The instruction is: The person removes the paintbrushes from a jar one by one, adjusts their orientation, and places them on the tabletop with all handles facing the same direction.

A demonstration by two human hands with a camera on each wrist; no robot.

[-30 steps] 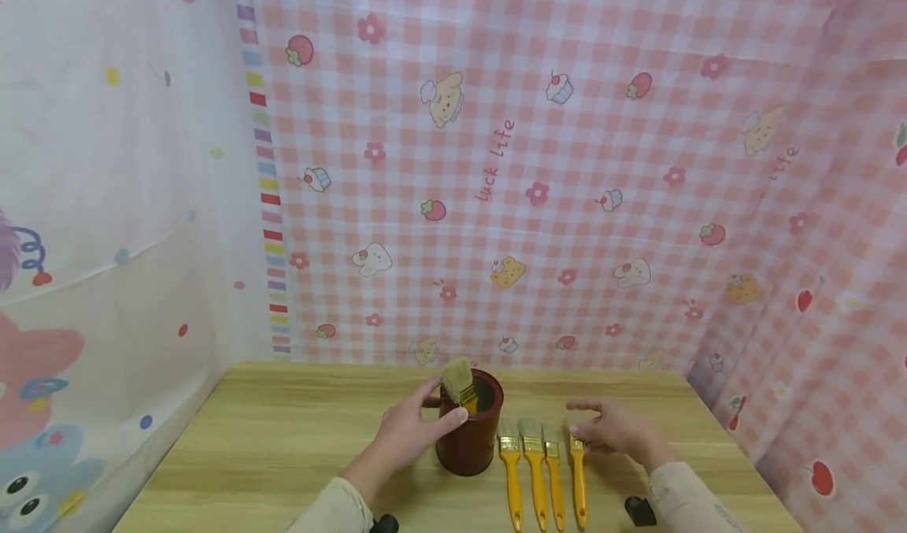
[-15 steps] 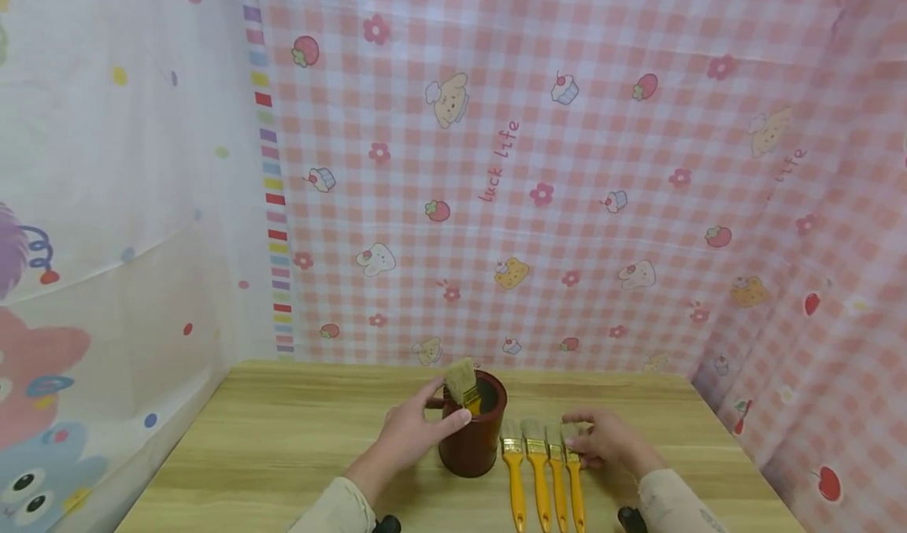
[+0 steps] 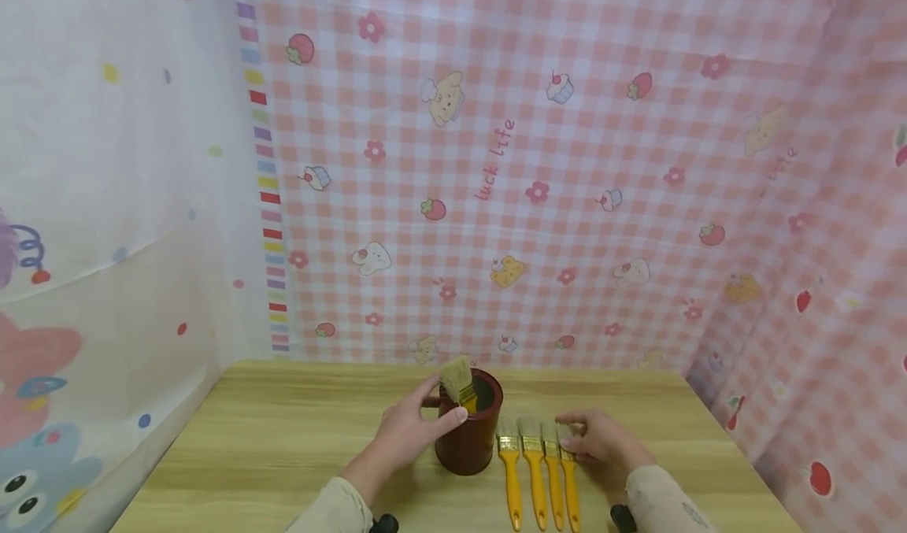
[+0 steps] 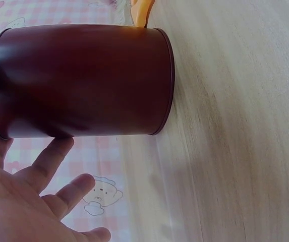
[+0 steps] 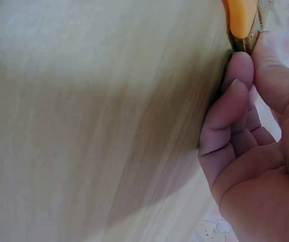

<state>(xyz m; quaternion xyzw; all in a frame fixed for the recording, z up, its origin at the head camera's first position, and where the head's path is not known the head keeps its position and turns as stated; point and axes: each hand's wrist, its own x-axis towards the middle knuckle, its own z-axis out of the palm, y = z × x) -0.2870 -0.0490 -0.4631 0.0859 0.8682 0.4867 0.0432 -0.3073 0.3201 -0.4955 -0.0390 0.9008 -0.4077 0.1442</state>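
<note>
Behind the table (image 3: 298,415) hangs a checked curtain (image 3: 397,202). The right hand (image 3: 605,440) comes in from the right, the left hand (image 3: 407,431) from the left. The left one's thumb and fingers hold the dark red mug (image 3: 464,448), which stands upright left of a row of four paintbrushes.

The rightmost brush (image 3: 571,486) is the one in the right hand's grip, thumb and finger pinching it by the metal band — well down from the handle's tip. It lies just left of that hand, which is clearly the nearer; the left hand is across the mug. Its long axis runs roughly front to back, bristles toward the curtain, handle toward the person. The three other brushes (image 3: 536,482) lie nearly parallel to it, pointing the same way.

Smallest showing — the brush in the mug (image 3: 457,381) leans left, bristles up above the rim.
</note>
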